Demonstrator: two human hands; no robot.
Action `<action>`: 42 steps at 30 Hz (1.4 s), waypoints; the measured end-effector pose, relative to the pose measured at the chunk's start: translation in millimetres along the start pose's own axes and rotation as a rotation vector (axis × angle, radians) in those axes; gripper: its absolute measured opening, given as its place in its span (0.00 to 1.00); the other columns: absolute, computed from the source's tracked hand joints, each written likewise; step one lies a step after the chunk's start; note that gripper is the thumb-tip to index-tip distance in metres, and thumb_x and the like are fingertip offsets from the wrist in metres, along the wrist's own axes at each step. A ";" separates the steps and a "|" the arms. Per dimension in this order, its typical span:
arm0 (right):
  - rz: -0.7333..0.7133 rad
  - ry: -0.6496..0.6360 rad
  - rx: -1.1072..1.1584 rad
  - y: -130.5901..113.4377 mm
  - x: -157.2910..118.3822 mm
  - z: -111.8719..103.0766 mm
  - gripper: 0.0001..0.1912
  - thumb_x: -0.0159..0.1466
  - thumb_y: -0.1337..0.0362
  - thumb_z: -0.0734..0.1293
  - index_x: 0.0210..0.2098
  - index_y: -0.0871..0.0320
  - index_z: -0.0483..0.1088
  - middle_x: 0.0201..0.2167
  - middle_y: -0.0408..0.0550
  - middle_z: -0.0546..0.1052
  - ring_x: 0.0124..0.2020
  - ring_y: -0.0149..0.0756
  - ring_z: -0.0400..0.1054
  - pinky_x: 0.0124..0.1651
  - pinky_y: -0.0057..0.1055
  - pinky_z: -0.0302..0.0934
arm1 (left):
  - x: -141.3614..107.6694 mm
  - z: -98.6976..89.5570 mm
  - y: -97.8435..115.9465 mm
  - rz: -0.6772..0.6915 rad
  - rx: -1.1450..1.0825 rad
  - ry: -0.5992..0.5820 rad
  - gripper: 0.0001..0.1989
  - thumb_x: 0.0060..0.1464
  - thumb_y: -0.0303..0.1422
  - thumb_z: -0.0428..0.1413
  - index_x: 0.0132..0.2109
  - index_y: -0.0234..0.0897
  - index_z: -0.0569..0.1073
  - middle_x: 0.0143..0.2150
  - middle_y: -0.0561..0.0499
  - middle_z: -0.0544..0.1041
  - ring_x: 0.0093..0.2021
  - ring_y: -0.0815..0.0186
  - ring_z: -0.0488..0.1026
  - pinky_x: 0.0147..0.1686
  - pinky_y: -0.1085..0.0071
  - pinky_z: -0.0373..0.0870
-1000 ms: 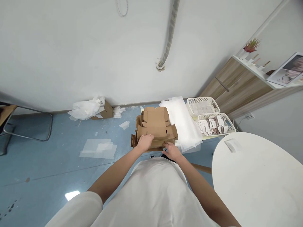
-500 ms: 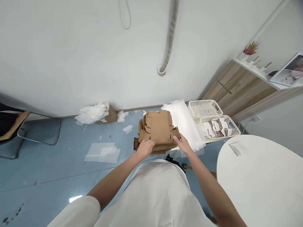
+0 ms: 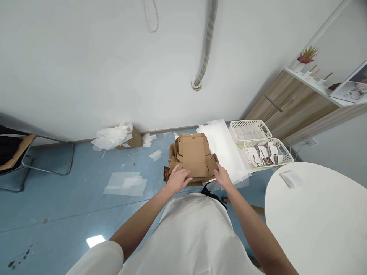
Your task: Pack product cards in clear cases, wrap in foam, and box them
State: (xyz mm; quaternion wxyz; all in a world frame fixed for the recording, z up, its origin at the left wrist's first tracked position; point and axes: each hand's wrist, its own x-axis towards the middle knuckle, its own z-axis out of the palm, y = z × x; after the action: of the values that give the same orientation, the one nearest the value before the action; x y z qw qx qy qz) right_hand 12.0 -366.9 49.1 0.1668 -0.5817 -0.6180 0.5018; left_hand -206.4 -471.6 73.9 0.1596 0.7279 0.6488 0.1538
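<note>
A flattened brown cardboard box [image 3: 195, 151] lies on top of a stack of similar cardboard pieces in front of me. On its near left part rests my left hand [image 3: 178, 180], fingers apart and palm down. My right hand [image 3: 222, 176] is at the near right corner, its fingers pinching the cardboard edge. White foam sheets [image 3: 225, 147] lie just right of the stack.
Two white baskets stand to the right, the nearer one [image 3: 287, 156] holding small packets. A round white table [image 3: 309, 217] is at the right, below a wooden cabinet [image 3: 301, 99]. Left on the floor are a carton [image 3: 134, 139] and a metal-framed chair [image 3: 71, 160].
My left hand has opened and moved slightly up onto the cardboard from its near edge. My right hand stays at the right corner, a little lower. The view has shifted slightly.
</note>
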 end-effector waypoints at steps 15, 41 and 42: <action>0.044 0.037 0.009 -21.1 -23.1 -16.9 0.31 0.55 0.66 0.55 0.59 0.54 0.53 0.38 0.49 0.73 0.29 0.34 0.69 0.26 0.30 0.68 | -4.3 -11.5 -41.1 -0.533 -0.674 0.078 0.15 0.54 0.36 0.47 0.45 0.33 0.68 0.37 0.46 0.77 0.34 0.63 0.74 0.33 0.68 0.70; 0.255 0.847 0.362 127.2 -229.7 -130.1 0.34 0.55 0.66 0.57 0.61 0.51 0.46 0.53 0.54 0.64 0.34 0.33 0.69 0.34 0.33 0.66 | 94.0 74.1 206.5 0.266 -0.551 -0.468 0.25 0.52 0.33 0.49 0.58 0.38 0.59 0.47 0.48 0.73 0.33 0.69 0.72 0.36 0.71 0.69; 0.272 0.871 0.371 139.2 -242.4 -135.8 0.34 0.56 0.65 0.57 0.61 0.51 0.45 0.53 0.54 0.64 0.33 0.33 0.69 0.34 0.34 0.66 | 92.9 85.1 222.9 0.290 -0.544 -0.491 0.25 0.52 0.33 0.49 0.58 0.37 0.58 0.47 0.48 0.73 0.33 0.69 0.72 0.37 0.71 0.69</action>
State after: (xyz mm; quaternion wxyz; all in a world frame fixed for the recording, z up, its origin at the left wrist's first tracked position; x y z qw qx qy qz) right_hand 261.0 -549.1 87.1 0.4435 -0.7733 -0.3095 0.3310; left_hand 40.1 -405.9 95.0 0.4738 0.7584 0.4173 0.1622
